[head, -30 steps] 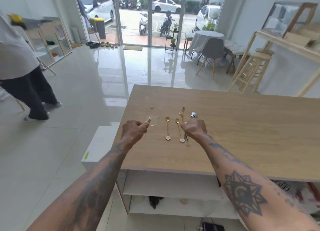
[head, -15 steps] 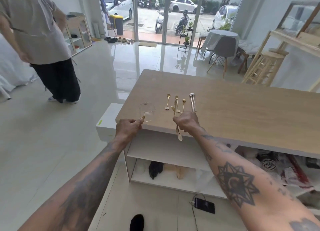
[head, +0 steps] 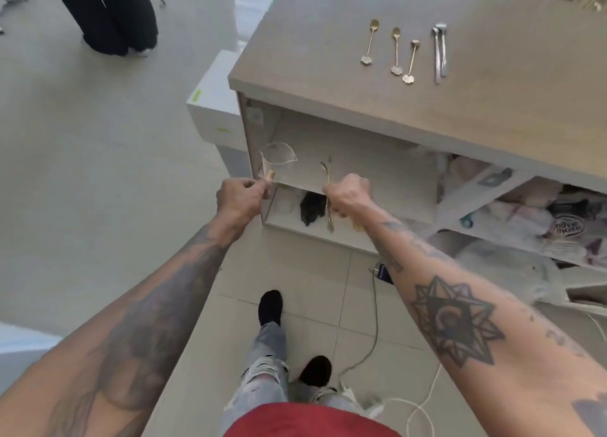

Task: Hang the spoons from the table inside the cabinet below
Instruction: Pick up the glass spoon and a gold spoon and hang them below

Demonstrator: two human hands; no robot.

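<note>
Three gold spoons (head: pixel 395 50) with flower-shaped ends lie on the wooden table (head: pixel 492 85), beside silver tongs (head: pixel 439 50). My right hand (head: pixel 349 195) is closed on gold spoons (head: pixel 327 190), held upright in front of the open cabinet (head: pixel 354 160) under the table top. My left hand (head: pixel 241 198) grips the handle of a clear glass measuring cup (head: pixel 277 162), held at the cabinet's left edge. Both hands are below the table's front edge.
A white box (head: pixel 216 98) stands on the floor left of the table. A dark object (head: pixel 310 206) lies on the lower shelf. Bags and cloth fill the right compartments. A phone (head: pixel 382 272) and cables lie on the floor near my feet. Another person's legs (head: pixel 111 13) stand far left.
Both hands dropped from the table top to the cabinet opening, carrying the glass cup and the spoons. My view tilted down toward the floor. Three spoons and the tongs stayed on the table.
</note>
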